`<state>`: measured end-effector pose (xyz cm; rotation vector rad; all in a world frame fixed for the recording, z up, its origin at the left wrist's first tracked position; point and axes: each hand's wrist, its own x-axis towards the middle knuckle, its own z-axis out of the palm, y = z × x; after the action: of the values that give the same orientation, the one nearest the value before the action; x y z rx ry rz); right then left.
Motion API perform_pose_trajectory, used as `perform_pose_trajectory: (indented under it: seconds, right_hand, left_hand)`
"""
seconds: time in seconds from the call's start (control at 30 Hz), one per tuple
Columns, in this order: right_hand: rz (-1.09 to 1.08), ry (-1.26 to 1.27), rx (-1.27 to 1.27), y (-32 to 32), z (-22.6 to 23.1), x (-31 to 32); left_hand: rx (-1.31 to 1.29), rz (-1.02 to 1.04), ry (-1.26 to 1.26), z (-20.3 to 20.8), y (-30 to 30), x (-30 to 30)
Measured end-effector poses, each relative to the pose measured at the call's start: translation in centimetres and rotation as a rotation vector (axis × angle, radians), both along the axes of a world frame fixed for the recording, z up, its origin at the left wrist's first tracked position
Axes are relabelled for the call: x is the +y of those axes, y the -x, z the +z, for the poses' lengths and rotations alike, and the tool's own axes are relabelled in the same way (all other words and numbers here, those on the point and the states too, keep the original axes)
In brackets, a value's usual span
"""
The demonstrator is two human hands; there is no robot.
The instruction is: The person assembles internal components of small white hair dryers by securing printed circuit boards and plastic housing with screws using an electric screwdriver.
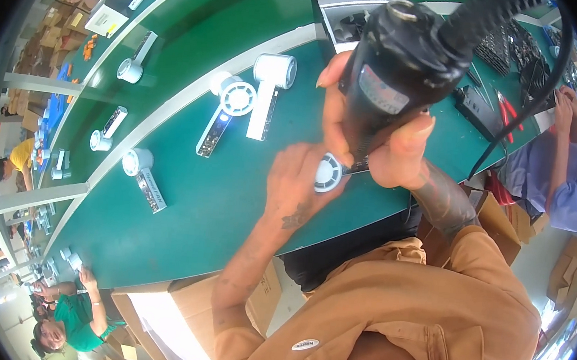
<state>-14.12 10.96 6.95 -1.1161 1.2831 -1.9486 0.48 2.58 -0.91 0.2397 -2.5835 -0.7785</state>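
I see the right hand point(406, 153) wrapped firmly around a black power screwdriver point(400, 69), pointing down beside a small white fan point(329, 173). The left hand point(295, 181) closes its fingers around that fan, near the green table's point(192, 240) near edge. More fans point(274, 74) lie left and farther off.

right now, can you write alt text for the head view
A person's right hand holds a black corded tool over a small white fan unit in the left hand, above a green workbench. Other white fan units lie to the left.
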Motion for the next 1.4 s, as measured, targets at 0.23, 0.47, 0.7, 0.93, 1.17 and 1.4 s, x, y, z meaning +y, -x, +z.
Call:
perform_pose_trajectory:
  seconds: [0.23,0.47,0.7,0.93,1.17,1.4]
  right_hand:
    - [0.126,0.075,-0.109,-0.3,-1.6,0.2]
    - [0.39,0.315,-0.145,1.3,-3.7,-0.3]
    - [0.145,0.278,-0.071,-0.1,-2.3,0.0]
    - [-0.117,0.182,0.013,3.1,1.4,2.8]
    - [-0.341,0.178,0.188,6.0,2.6,1.9]
    - [-0.452,0.083,0.185,5.0,2.4,0.6]
  left_hand:
    - [0.02,0.0,-0.006,-0.1,-0.2,-0.1]
    - [0.02,-0.001,-0.054,0.2,0.0,-0.2]
    - [0.026,-0.038,-0.058,-0.3,0.3,-0.3]
    - [0.034,0.032,-0.005,-0.7,-0.1,0.1]
    - [0.001,-0.002,0.01,-0.5,0.0,-0.2]
    - [-0.006,0.023,0.001,-0.2,-0.3,0.0]
